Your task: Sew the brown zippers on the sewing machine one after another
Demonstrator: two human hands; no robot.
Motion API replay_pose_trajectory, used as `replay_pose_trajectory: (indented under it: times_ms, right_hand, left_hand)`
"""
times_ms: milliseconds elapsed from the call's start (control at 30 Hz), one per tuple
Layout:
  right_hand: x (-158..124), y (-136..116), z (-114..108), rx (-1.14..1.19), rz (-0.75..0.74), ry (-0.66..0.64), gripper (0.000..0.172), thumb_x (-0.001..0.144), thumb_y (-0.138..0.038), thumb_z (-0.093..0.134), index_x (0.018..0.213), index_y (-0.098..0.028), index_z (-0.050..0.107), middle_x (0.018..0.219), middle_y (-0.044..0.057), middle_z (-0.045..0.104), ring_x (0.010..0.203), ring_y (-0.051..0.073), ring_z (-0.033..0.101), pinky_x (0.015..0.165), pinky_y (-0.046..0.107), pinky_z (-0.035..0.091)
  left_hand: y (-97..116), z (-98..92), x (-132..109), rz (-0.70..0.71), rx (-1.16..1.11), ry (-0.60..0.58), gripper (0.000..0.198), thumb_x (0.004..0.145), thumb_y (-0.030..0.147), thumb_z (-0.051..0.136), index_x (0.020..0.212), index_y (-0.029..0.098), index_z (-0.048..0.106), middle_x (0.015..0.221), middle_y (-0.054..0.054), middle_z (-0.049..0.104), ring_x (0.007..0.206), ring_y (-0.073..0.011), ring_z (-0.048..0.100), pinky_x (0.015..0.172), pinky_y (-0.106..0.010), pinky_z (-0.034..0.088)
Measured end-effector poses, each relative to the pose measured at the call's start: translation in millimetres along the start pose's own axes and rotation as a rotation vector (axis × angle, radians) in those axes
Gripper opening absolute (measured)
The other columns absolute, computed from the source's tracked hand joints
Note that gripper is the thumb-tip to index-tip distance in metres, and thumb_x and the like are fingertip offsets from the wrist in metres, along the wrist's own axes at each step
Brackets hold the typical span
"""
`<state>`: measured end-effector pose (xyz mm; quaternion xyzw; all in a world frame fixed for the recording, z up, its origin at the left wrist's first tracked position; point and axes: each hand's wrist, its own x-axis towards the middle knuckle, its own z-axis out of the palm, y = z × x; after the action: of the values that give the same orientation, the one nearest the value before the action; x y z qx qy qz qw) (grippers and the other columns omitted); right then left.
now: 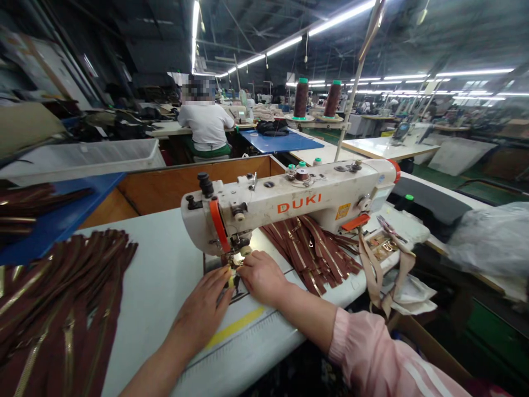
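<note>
Workshop [144, 49], deep and dim, with tube lights [289, 45] running overhead; ahead, a person [205, 124] in a white top sits with their back to the camera; across the foreground stretches a pale sewing table [152, 264], and on it stands a white industrial sewing machine [306, 201] lettered DUKI in orange, its needle end to the left.

A large heap of brown zippers [61, 314] with gold-coloured teeth lies at the table's left; a smaller heap of matching zippers [306, 251] lies beneath the machine's arm, just beyond the right wrist; two brown thread cones [302, 99] stand behind.

Both bare hands meet at the needle area; the left hand [204, 300] lies low, fingers extended and close together, their tips just beside the presser foot [238, 258]; the right hand [262, 275] curls in from the other side, fingers bent, its tips near the left's; any piece at the needle is mostly hidden by the fingers, so I cannot tell whether either hand pinches something.

A yellow strip [235, 328] marks the table near its front edge; for close handling here, light, even fingertip pressure on both sides seems best, with the work flat and square to the foot, and every fingertip clear of the needle's path.
</note>
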<state>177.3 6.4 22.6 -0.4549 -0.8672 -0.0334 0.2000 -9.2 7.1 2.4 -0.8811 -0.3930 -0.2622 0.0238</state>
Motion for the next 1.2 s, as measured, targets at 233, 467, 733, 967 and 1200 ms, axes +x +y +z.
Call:
replay_pose_trajectory:
  times_ms: [233,467,733,967,1200]
  right_hand:
    - [-1.9,-0.8,-3.2,-0.004,0.008,0.015,0.019,0.091,-0.022,0.051,0.08,-0.017,0.065,0.08,0.004,0.059,0.083,0.02,0.05,0.071,0.031,0.034]
    - [-3.7,-1.2,-5.5,0.002,0.031,-0.024,0.028,0.094,-0.02,0.043,0.081,-0.017,0.067,0.08,0.006,0.06,0.082,0.02,0.05,0.071,0.032,0.034]
    - [-6.7,-0.5,-9.1,0.007,0.076,-0.042,0.023,0.093,-0.02,0.046,0.083,-0.017,0.066,0.08,0.006,0.06,0.081,0.02,0.05,0.07,0.031,0.035]
    - [-48.5,-5.3,-19.3,0.011,0.16,0.083,0.017,0.092,-0.019,0.048,0.085,-0.017,0.063,0.086,0.006,0.061,0.09,0.02,0.05,0.084,0.033,0.039]
    - [-67.9,-10.6,-17.6,-0.071,0.199,0.085,0.033,0.092,-0.025,0.046,0.12,-0.011,0.057,0.124,0.014,0.058,0.123,0.025,0.043,0.107,0.043,0.028]
  left_hand:
    - [-0.1,0.4,-0.3,0.007,0.008,0.017,0.042,0.094,0.038,0.035,0.109,0.01,0.062,0.111,-0.016,0.066,0.106,-0.0284,0.06,0.091,-0.047,0.051]
    - [2.2,0.9,-0.1,0.009,0.009,0.004,0.04,0.094,0.036,0.036,0.11,0.01,0.061,0.11,-0.017,0.066,0.106,-0.0288,0.06,0.091,-0.047,0.051]
    - [1.2,-6.8,10.3,0.061,0.048,0.021,0.036,0.094,0.031,0.032,0.103,0.01,0.061,0.1,-0.016,0.067,0.096,-0.0277,0.062,0.085,-0.046,0.053]
    - [15.0,-44.7,-28.7,0.031,0.03,-0.045,0.027,0.092,0.025,0.037,0.091,0.017,0.062,0.088,-0.009,0.068,0.083,-0.0225,0.064,0.079,-0.039,0.054]
    - [4.3,-64.8,-29.7,-0.014,-0.079,-0.155,0.026,0.09,0.022,0.038,0.096,0.019,0.063,0.09,-0.006,0.07,0.086,-0.0192,0.065,0.08,-0.033,0.055]
